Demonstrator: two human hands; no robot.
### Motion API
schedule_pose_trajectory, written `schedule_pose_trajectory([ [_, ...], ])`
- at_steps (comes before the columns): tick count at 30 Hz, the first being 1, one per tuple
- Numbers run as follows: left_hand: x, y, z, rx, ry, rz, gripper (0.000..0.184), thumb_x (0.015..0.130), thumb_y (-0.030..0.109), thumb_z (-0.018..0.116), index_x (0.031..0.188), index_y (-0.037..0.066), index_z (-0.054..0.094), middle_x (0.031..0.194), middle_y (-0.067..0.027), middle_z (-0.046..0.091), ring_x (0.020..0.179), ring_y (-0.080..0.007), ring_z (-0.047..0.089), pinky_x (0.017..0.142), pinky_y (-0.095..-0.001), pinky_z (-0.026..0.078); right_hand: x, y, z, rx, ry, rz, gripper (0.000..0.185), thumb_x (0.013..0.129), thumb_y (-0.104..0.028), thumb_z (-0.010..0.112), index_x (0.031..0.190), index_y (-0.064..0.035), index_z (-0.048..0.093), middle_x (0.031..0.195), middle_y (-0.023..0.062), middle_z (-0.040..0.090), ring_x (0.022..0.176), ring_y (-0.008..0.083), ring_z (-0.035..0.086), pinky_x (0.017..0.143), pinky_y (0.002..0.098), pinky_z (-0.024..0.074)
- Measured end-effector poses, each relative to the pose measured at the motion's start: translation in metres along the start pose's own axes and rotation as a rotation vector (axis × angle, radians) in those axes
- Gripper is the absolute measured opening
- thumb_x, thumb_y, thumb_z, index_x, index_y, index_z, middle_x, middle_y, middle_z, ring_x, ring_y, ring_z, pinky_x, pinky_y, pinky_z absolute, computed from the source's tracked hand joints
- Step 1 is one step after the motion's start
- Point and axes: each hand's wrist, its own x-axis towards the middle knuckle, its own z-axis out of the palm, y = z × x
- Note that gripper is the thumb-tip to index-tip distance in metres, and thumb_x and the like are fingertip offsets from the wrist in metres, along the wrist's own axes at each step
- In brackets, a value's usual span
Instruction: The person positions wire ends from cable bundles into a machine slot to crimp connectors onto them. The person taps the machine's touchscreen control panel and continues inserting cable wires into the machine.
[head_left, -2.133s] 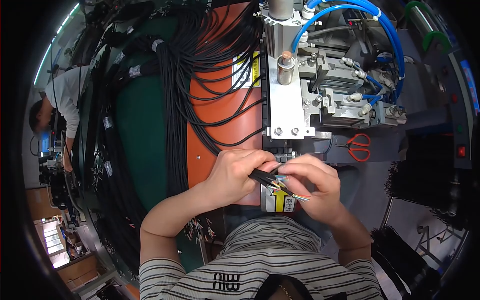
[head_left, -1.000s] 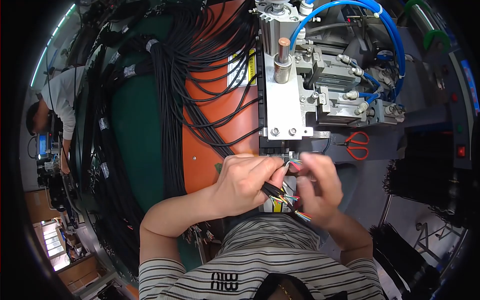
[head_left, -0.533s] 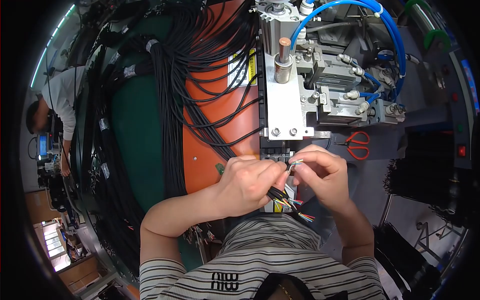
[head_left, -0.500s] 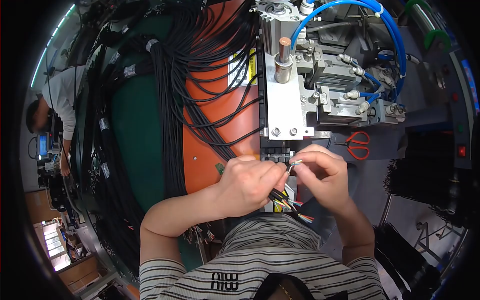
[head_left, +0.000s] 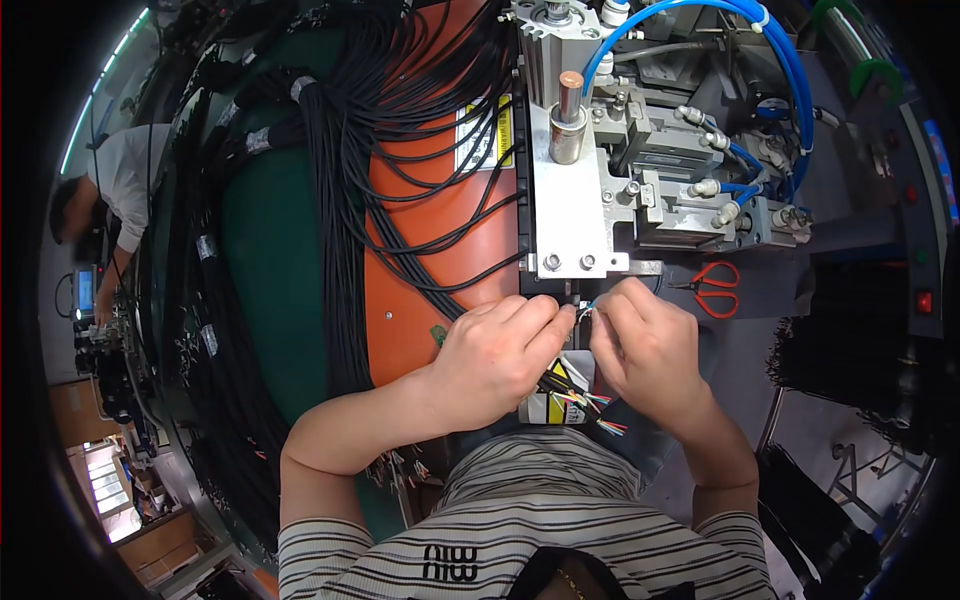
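Note:
My left hand [head_left: 502, 345] is closed, its thumb and forefinger pinched on a black cable near the machine's lower end. Below its palm, several black cable ends [head_left: 556, 382] stick out, with coloured inner wires [head_left: 606, 424] fanned from their tips. My right hand [head_left: 650, 338] pinches thin stripped wires [head_left: 588, 308] just right of the left fingertips; the exact grip is partly hidden by the fingers. Both hands are directly beneath the metal plate [head_left: 572, 225] of the pneumatic press [head_left: 567, 135].
Red-handled scissors [head_left: 716, 291] lie right of the hands. Long black cables [head_left: 345, 250] hang over the orange surface [head_left: 440, 215] and green surface [head_left: 270, 270] on the left. Blue air hoses [head_left: 795, 80] loop at upper right. Another person [head_left: 125, 190] works at far left.
Both hands have moved slightly up toward the machine. The right hand's fingers have turned and curled more, and the wires between the hands now sit higher, under the plate.

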Motion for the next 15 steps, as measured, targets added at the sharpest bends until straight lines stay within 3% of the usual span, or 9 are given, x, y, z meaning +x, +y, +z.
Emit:
schedule_pose_trajectory([
  [3, -0.0004, -0.0008, -0.0007, -0.042, -0.016, -0.008, 0.038, 0.072, 0.006, 0.06, 0.108, -0.005, 0.062, 0.089, -0.0093, 0.055, 0.076, -0.0228, 0.059, 0.063, -0.0333, 0.051, -0.0024, 0.0007, 0.0025, 0.024, 0.009, 0.005, 0.008, 0.081, -0.008, 0.066, 0.082, -0.0037, 0.06, 0.074, 0.0076, 0.051, 0.059, 0.0246, 0.059, 0.055, 0.0354, 0.0472],
  [6, -0.0009, -0.0016, -0.0023, -0.095, -0.054, -0.046, 0.055, 0.058, 0.006, 0.071, 0.112, -0.004, 0.062, 0.093, -0.0116, 0.058, 0.076, -0.0267, 0.061, 0.065, -0.0365, 0.052, -0.0034, 0.0019, 0.0045, 0.034, 0.028, -0.002, 0.007, 0.081, -0.008, 0.066, 0.083, -0.0035, 0.06, 0.075, 0.0075, 0.052, 0.059, 0.0245, 0.058, 0.055, 0.0355, 0.047],
  [15, 0.0044, -0.0042, -0.0056, 0.029, -0.104, 0.07, 0.049, 0.067, 0.009, 0.066, 0.115, -0.002, 0.064, 0.086, -0.007, 0.053, 0.07, -0.0212, 0.056, 0.061, -0.0314, 0.049, 0.0003, -0.0042, -0.0023, -0.089, -0.03, -0.02, 0.008, 0.082, -0.008, 0.066, 0.086, -0.0032, 0.062, 0.078, 0.0071, 0.055, 0.059, 0.0244, 0.06, 0.053, 0.036, 0.0469],
])
